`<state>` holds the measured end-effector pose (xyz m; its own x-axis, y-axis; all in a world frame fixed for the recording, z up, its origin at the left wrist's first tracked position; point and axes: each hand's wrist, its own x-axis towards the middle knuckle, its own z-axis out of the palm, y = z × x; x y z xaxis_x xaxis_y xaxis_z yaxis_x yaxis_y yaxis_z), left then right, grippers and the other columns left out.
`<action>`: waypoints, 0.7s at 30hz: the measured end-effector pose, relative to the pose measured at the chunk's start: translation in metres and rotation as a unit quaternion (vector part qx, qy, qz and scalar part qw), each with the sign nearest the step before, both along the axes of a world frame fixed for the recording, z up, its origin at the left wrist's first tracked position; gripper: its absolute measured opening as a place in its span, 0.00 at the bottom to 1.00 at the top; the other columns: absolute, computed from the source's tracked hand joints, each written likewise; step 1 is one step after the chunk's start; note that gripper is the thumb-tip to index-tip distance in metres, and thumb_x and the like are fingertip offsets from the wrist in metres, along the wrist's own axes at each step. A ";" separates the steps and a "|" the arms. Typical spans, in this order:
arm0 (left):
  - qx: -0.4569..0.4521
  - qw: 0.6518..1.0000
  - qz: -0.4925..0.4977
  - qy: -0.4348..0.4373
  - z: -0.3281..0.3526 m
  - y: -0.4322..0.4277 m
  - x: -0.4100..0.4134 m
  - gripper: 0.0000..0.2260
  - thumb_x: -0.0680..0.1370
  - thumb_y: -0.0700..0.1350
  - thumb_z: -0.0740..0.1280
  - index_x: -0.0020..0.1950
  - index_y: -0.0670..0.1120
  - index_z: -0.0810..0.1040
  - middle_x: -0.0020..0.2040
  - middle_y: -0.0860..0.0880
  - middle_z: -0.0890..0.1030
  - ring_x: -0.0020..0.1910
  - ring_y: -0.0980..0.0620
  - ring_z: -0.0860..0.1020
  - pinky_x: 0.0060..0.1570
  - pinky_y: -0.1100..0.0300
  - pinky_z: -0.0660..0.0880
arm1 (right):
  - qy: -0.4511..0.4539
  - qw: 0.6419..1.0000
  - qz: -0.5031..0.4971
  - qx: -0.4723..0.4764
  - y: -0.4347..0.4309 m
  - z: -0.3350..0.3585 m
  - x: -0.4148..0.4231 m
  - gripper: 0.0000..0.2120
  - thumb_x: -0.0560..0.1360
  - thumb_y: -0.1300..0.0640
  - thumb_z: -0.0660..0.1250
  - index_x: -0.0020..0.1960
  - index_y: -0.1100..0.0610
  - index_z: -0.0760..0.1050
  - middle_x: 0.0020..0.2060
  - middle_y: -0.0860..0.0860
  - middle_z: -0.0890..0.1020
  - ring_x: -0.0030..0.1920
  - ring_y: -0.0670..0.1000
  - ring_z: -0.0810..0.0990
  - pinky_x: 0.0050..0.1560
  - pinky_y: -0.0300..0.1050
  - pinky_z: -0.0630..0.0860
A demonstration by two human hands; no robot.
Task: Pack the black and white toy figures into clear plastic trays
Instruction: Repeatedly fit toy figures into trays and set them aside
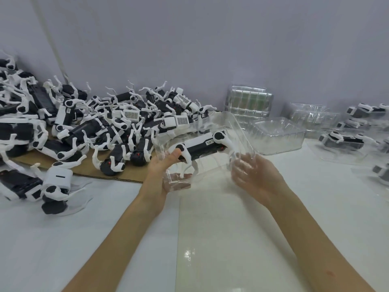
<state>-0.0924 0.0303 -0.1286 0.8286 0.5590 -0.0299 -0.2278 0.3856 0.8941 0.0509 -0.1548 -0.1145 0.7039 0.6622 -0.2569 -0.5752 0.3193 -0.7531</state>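
A heap of loose toy figures [105,127] lies at left, partly on a cardboard sheet [126,175] and partly on the white table [231,239]. At centre, the left hand [162,175] grasps the near left end of a clear tray [227,121], thumb on top and fingers showing through the plastic beneath. One toy figure [202,146] lies lengthwise inside this tilted, raised tray. The right hand [259,178] grasps the tray's right end, its fingers blurred behind the plastic. Further right, an empty tray [277,135] rests on the table, a stack of trays [249,102] stands against the wall, and packed trays [345,142] lie at far right.
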 end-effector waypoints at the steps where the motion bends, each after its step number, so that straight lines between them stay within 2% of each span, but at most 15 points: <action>1: -0.003 1.000 0.002 0.005 0.000 0.001 0.000 0.26 0.66 0.55 0.75 0.60 0.45 0.77 0.42 0.53 0.84 0.43 0.40 0.85 0.35 0.49 0.82 | -0.007 0.999 -0.053 -0.005 -0.005 0.001 0.006 0.12 0.80 0.53 0.62 0.47 0.59 0.80 0.45 0.56 0.82 0.38 0.54 0.85 0.44 0.45 0.78; 3: 0.004 1.000 -0.013 0.026 -0.001 -0.001 0.001 0.25 0.67 0.56 0.76 0.60 0.46 0.78 0.42 0.52 0.85 0.44 0.40 0.84 0.38 0.47 0.82 | -0.101 0.989 -0.101 -0.044 -0.017 0.006 0.016 0.16 0.79 0.47 0.61 0.55 0.58 0.79 0.49 0.54 0.85 0.46 0.54 0.85 0.48 0.48 0.78; 5: 0.017 0.999 -0.012 0.045 -0.003 -0.007 0.005 0.21 0.73 0.61 0.70 0.60 0.52 0.79 0.51 0.52 0.84 0.50 0.45 0.83 0.47 0.47 0.82 | -0.236 0.958 -0.106 -0.128 -0.020 0.009 0.019 0.19 0.75 0.42 0.65 0.59 0.53 0.80 0.56 0.49 0.84 0.55 0.51 0.83 0.54 0.49 0.76; 7: 0.064 0.994 0.058 0.060 -0.006 -0.010 0.006 0.22 0.76 0.62 0.66 0.67 0.56 0.72 0.66 0.54 0.75 0.62 0.53 0.76 0.58 0.51 0.75 | -0.342 0.905 -0.131 -0.218 -0.014 0.004 0.015 0.19 0.74 0.42 0.68 0.61 0.49 0.79 0.58 0.43 0.81 0.59 0.47 0.80 0.55 0.43 0.73; 9: 0.167 0.976 0.129 0.063 -0.006 -0.008 0.004 0.30 0.76 0.59 0.68 0.75 0.54 0.64 0.73 0.57 0.66 0.70 0.58 0.67 0.66 0.57 0.65 | -0.419 0.847 -0.178 -0.275 -0.006 -0.005 0.011 0.15 0.78 0.48 0.68 0.63 0.50 0.77 0.60 0.43 0.79 0.60 0.46 0.78 0.52 0.33 0.69; 11: 0.239 0.959 0.139 0.059 -0.006 -0.007 0.003 0.22 0.79 0.51 0.68 0.72 0.51 0.69 0.70 0.56 0.71 0.69 0.57 0.69 0.64 0.61 0.66 | -0.479 0.796 -0.209 -0.306 -0.003 -0.010 0.007 0.14 0.79 0.52 0.68 0.64 0.51 0.77 0.61 0.44 0.78 0.61 0.47 0.77 0.53 0.33 0.69; 13: 0.279 0.951 0.101 0.087 -0.007 -0.009 0.004 0.14 0.80 0.45 0.67 0.65 0.50 0.75 0.62 0.54 0.78 0.62 0.55 0.76 0.62 0.57 0.73 | -0.586 0.707 -0.227 -0.324 -0.002 -0.008 -0.002 0.15 0.77 0.56 0.69 0.63 0.53 0.79 0.61 0.47 0.78 0.62 0.49 0.77 0.61 0.41 0.70; 15: 0.308 0.943 0.065 0.107 -0.010 -0.015 0.005 0.11 0.79 0.43 0.68 0.61 0.51 0.77 0.57 0.56 0.80 0.55 0.56 0.79 0.58 0.52 0.77 | -0.690 0.612 -0.214 -0.321 0.002 -0.002 -0.016 0.17 0.76 0.56 0.70 0.65 0.52 0.78 0.65 0.48 0.77 0.65 0.50 0.75 0.67 0.48 0.67; 17: 0.328 0.938 0.055 0.099 -0.011 -0.018 0.005 0.09 0.79 0.44 0.69 0.58 0.53 0.78 0.55 0.58 0.80 0.51 0.57 0.81 0.52 0.55 0.78 | -0.744 0.564 -0.126 -0.335 0.011 0.005 -0.032 0.22 0.78 0.48 0.67 0.71 0.47 0.72 0.72 0.47 0.70 0.70 0.48 0.69 0.69 0.49 0.63; 19: 0.330 0.939 0.051 0.086 -0.013 -0.018 0.005 0.09 0.78 0.43 0.69 0.56 0.53 0.80 0.54 0.57 0.82 0.50 0.57 0.81 0.50 0.57 0.78 | -0.759 0.523 -0.002 -0.388 0.021 0.005 -0.042 0.27 0.79 0.39 0.60 0.76 0.42 0.63 0.77 0.45 0.63 0.75 0.48 0.62 0.70 0.51 0.61; 21: 0.325 0.940 0.050 0.088 -0.014 -0.016 0.005 0.09 0.79 0.40 0.68 0.55 0.52 0.80 0.54 0.56 0.82 0.51 0.56 0.81 0.53 0.55 0.78 | -0.755 0.493 0.060 -0.428 0.025 0.000 -0.043 0.30 0.79 0.36 0.59 0.78 0.42 0.59 0.76 0.43 0.64 0.76 0.47 0.58 0.71 0.52 0.59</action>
